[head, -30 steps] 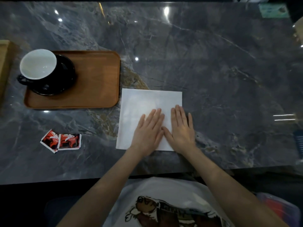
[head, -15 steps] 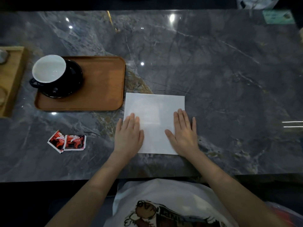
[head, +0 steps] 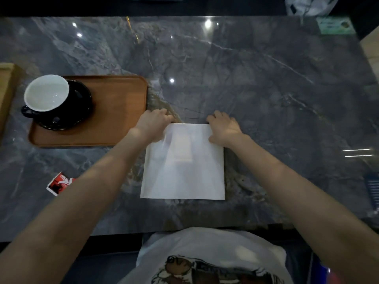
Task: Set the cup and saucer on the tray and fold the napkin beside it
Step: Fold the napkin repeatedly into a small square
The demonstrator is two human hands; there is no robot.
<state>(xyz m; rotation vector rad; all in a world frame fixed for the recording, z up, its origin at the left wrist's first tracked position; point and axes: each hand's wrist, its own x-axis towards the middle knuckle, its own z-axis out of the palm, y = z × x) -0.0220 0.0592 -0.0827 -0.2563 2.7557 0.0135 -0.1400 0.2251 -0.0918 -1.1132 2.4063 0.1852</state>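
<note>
At the far left edge a pale wooden board (head: 6,95) is cut off by the frame. Just beside it lies the brown wooden tray (head: 114,111), and on the tray's left end stands the cup (head: 46,93), white inside and black outside, upright on its black saucer (head: 80,111) with the handle pointing left; cup, saucer and tray sit as they did half a second ago. Below the tray, on the grey marble table (head: 266,83), a red-and-white sachet (head: 58,183) now shows only in part, since the left forearm crosses over it, where earlier two sachets lay in plain sight. Right of the tray, near its lower right corner but not touching it, the white napkin (head: 184,171) lies flat and unfolded as a square. The left hand (head: 152,124), which half a second ago lay flat on the napkin's near left part, has moved up to the far left corner, its fingers curled down over that corner; whether they pinch the paper or only press on it cannot be told, as the spot is blurred by motion. The right hand (head: 224,130) has likewise travelled from the near right edge to the far right corner, fingers bent and close together on the far edge, the thumb resting on the napkin's right side.
</note>
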